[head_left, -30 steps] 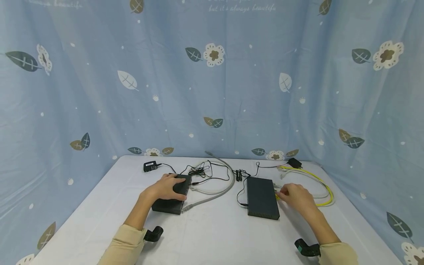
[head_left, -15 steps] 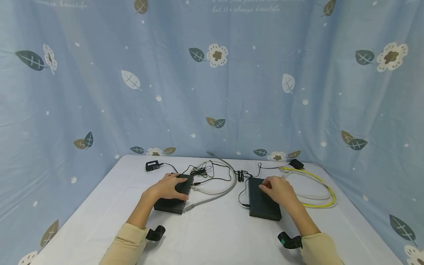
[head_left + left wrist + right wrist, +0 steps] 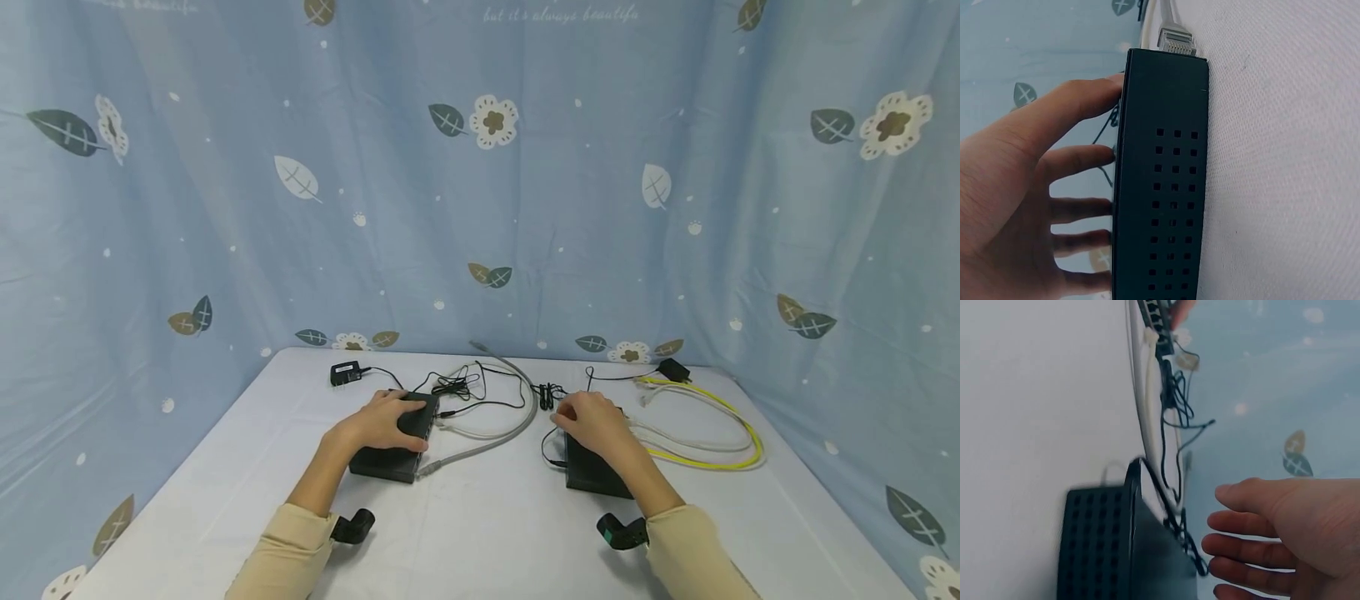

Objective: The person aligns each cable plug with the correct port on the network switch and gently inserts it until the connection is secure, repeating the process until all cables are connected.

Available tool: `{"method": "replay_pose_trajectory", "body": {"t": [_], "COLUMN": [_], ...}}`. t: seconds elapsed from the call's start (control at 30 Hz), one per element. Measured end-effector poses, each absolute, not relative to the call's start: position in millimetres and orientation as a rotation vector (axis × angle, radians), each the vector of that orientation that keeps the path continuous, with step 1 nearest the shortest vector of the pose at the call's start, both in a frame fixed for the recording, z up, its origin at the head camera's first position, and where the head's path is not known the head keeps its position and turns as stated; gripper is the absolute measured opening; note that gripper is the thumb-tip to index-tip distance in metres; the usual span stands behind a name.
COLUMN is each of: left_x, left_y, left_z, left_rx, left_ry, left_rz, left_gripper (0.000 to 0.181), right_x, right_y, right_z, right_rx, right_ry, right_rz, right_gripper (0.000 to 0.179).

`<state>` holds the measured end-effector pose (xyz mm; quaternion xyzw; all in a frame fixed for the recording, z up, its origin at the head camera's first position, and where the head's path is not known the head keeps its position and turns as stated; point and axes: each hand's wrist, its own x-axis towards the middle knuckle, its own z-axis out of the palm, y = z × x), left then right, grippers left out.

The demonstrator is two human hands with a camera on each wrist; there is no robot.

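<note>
My left hand (image 3: 381,423) rests on a black network switch (image 3: 384,467), fingers spread over its top and thumb near the port side. In the left wrist view the fingertips touch the top of this switch (image 3: 1163,94), whose vented end faces the camera. A grey network cable plug (image 3: 1177,42) lies beside its corner. Over a second black network switch (image 3: 592,472) hovers my right hand (image 3: 596,423), holding nothing. Its fingers are loosely bent in the right wrist view, to the right of the vented switch (image 3: 1094,544). The hand hides much of that switch's top in the head view.
Between the switches a grey network cable (image 3: 534,408) curves across the white table (image 3: 480,533). Bundled black power cords (image 3: 452,386) lie behind. Power adapters stand at the back left (image 3: 345,373) and back right (image 3: 673,370). A yellow cable (image 3: 752,433) loops at right with whitish ones.
My right hand has left the yellow cable's end at the right switch's port side and moved left across that switch. The left hand stays on its switch.
</note>
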<state>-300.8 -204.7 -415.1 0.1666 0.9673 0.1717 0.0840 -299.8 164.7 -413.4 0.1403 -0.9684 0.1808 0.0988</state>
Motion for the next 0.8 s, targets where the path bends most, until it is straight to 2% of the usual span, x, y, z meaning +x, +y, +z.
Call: {"method": "replay_pose_trajectory", "body": {"t": [0.33, 0.8], "left_x": [-298.9, -299.4], "left_y": [-203.6, -204.0], "left_z": [-412.8, -413.1], "left_rx": [0.500, 0.490], "left_ry": [2.876, 2.881], "left_rz": [0.535, 0.523], "left_gripper": [0.085, 0.086], "right_x": [-312.9, -331.1], "right_y": [128.0, 100.0], "right_z": [-421.0, -434.6], "right_rx": [0.584, 0.627], "right_ry": [-2.848, -2.823], "right_rz": [0.511, 0.434], "right_gripper": [0.012, 0.011]}}
